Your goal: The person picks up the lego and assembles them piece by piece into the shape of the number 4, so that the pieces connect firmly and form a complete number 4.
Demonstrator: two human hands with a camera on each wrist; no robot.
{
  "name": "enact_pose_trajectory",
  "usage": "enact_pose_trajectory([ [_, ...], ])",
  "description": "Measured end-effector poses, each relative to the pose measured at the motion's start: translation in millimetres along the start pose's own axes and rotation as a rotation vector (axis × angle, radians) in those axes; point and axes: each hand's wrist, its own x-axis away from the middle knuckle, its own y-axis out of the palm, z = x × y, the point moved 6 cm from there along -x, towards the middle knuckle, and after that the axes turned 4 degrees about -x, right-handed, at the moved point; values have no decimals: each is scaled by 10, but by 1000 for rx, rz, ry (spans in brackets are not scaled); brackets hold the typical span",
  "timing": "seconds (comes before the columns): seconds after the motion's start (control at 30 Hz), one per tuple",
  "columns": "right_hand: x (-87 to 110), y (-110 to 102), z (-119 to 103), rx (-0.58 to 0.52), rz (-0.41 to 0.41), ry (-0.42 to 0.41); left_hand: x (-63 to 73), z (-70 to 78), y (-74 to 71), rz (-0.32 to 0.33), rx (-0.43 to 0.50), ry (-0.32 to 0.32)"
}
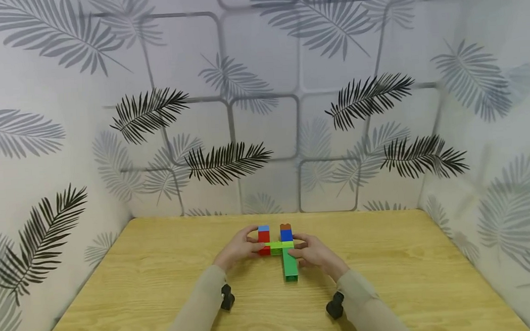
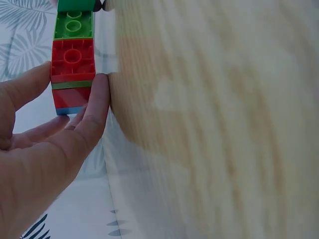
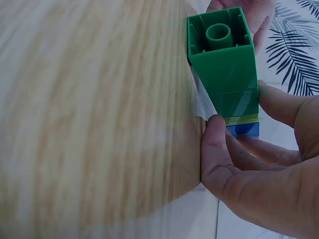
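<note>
A toy building-brick structure lies between both hands near the table's middle. A lime plate (image 1: 276, 245) joins its two sides. My left hand (image 1: 238, 249) holds the left side, where red bricks (image 2: 73, 57) carry a light blue piece (image 1: 263, 228). Beside the red, a lime brick (image 2: 74, 25) shows its hollow underside. On the right, my right hand (image 1: 317, 253) grips around a blue brick (image 1: 286, 235) with a brown piece (image 1: 285, 226) behind it, and long green bricks (image 3: 224, 64) that point toward me. Whether the structure touches the table cannot be told.
The wooden table (image 1: 163, 293) runs back to a wall (image 1: 266, 185) patterned with leaves and rounded squares. Black camera mounts sit on the left wrist (image 1: 227, 297) and right wrist (image 1: 335, 305).
</note>
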Motion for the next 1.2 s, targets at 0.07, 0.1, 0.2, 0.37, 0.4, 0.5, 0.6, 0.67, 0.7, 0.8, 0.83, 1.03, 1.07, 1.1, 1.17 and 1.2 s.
enact_pose_trajectory([
  [0.07,-22,14,3,18,6,7,0,-15,-14,0,-3,-20],
  [0.1,-29,23,9,22,7,9,1,-28,-20,3,-6,-24],
  [0.2,-55,43,25,19,10,12,16,-46,-29,13,-20,-33],
  [0.37,-81,46,19,21,12,16,27,-34,-52,37,-65,-22],
  [0.4,-83,48,20,23,11,16,23,-38,-52,40,-75,-23],
  [0.5,-80,54,42,48,19,15,8,-44,-15,32,-97,-15],
  [0.6,-60,50,56,69,34,20,-9,-57,34,25,-113,-19],
  [0.67,-54,43,53,72,40,19,-19,-55,53,25,-115,-21],
  [0.7,-52,43,47,63,40,18,-21,-51,54,29,-114,-22],
  [0.8,-52,46,33,41,33,9,-22,-35,50,35,-108,-25],
  [0.83,-52,43,31,39,34,7,-22,-31,51,34,-108,-24],
  [1.03,-45,32,46,48,40,2,-25,-23,61,27,-124,-36],
  [1.07,-41,27,47,48,44,1,-27,-17,64,26,-126,-37],
  [1.1,-40,21,44,47,49,0,-28,-10,65,26,-127,-35],
  [1.17,-38,13,36,44,57,2,-29,0,63,28,-129,-39],
  [1.2,-39,9,32,50,58,-1,-29,6,62,27,-130,-37],
])
